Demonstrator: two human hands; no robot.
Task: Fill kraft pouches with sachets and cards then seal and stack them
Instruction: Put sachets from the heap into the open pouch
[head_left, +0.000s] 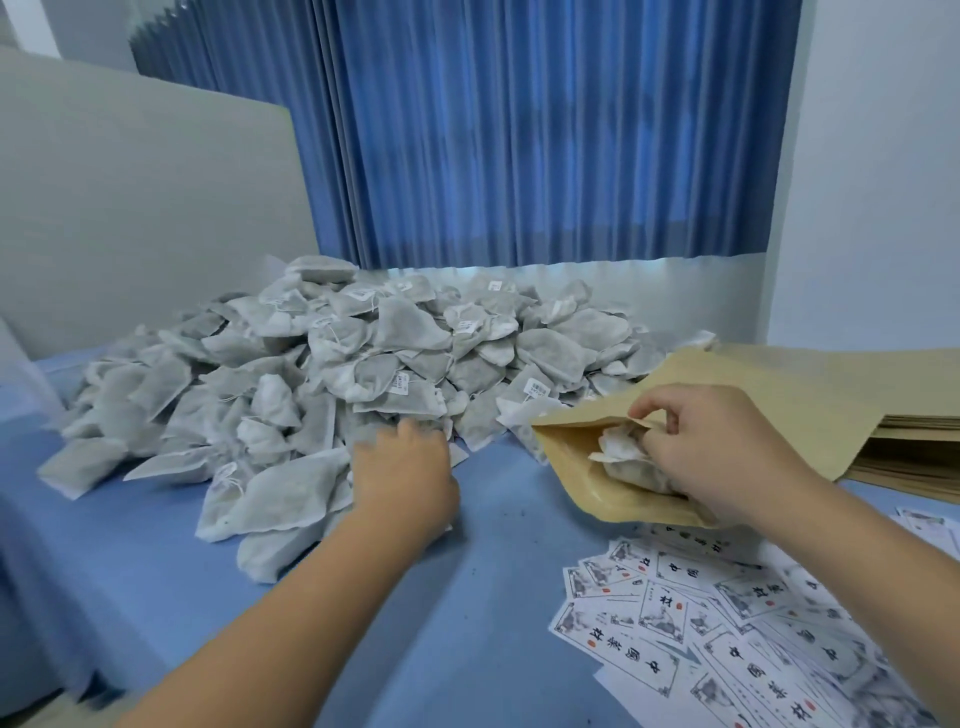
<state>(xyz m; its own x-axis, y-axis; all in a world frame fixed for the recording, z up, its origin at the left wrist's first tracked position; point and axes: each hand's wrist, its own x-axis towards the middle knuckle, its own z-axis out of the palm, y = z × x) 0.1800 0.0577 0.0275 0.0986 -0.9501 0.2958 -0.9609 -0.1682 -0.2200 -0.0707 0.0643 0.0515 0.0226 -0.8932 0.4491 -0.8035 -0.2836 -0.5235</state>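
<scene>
Right hand is curling its fingers over the upper lip of a kraft pouch at about 3 o'clock of the blue surface, holding the mouth open toward 9 o'clock. Its fingertips are touching the white sachets sitting inside the pouch. Left hand is reaching toward 12 o'clock, palm down, at the near edge of the big sachet pile. It is blurred, and I cannot tell whether its fingers are spread or pinching anything. The pile is spreading from 9 to 1 o'clock. Printed cards are lying scattered at 5 o'clock, just beside the pouch's lower edge. A stack of flat kraft pouches is lying at 3 o'clock, behind the right hand. A blue curtain is hanging at 12 o'clock.
</scene>
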